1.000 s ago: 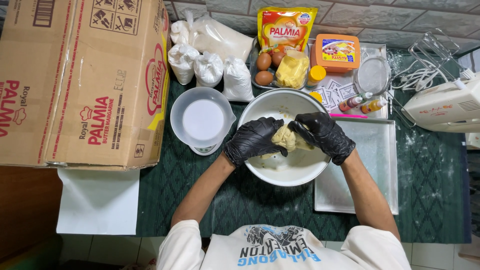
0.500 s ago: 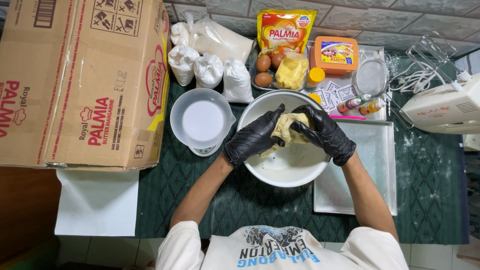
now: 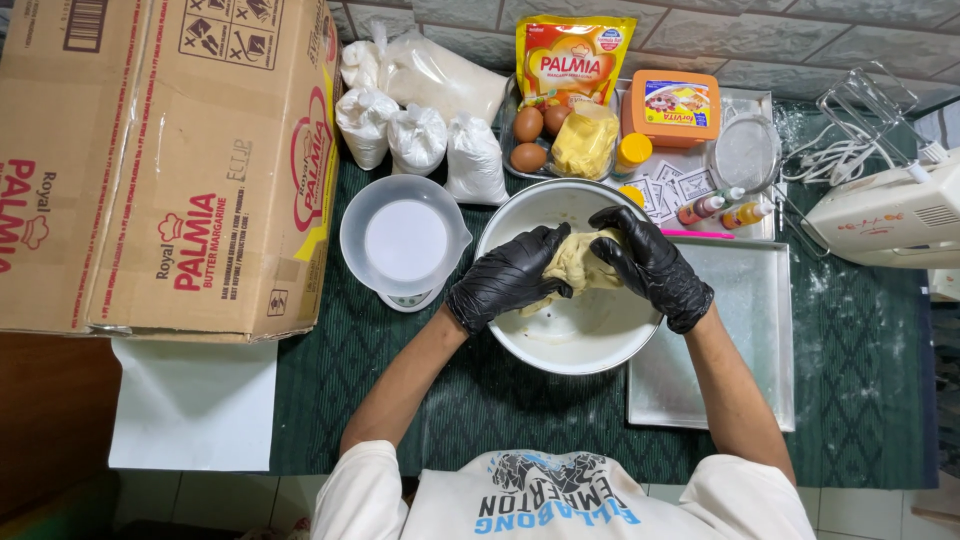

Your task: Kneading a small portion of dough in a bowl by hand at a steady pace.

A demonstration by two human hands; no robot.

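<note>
A white mixing bowl [image 3: 585,345] stands in the middle of the green table mat. Over it, both my hands wear black gloves and clasp a lump of pale yellow dough [image 3: 578,262]. My left hand [image 3: 508,277] grips the dough from the left side. My right hand [image 3: 650,262] wraps over it from the right, fingers curled on top. The dough is lifted slightly above the bowl's bottom, which shows smears of batter.
A kitchen scale with a white bowl [image 3: 405,240] sits left of the mixing bowl. A metal baking tray [image 3: 745,340] lies to the right. Behind are flour bags [image 3: 418,138], eggs [image 3: 530,125], butter, a sieve [image 3: 745,152]. A large cardboard box [image 3: 160,160] fills the left; a hand mixer [image 3: 890,215] far right.
Both hands have shifted slightly up and turned the dough between them; the lump now sits higher in the bowl, with the right fingers further over its top.
</note>
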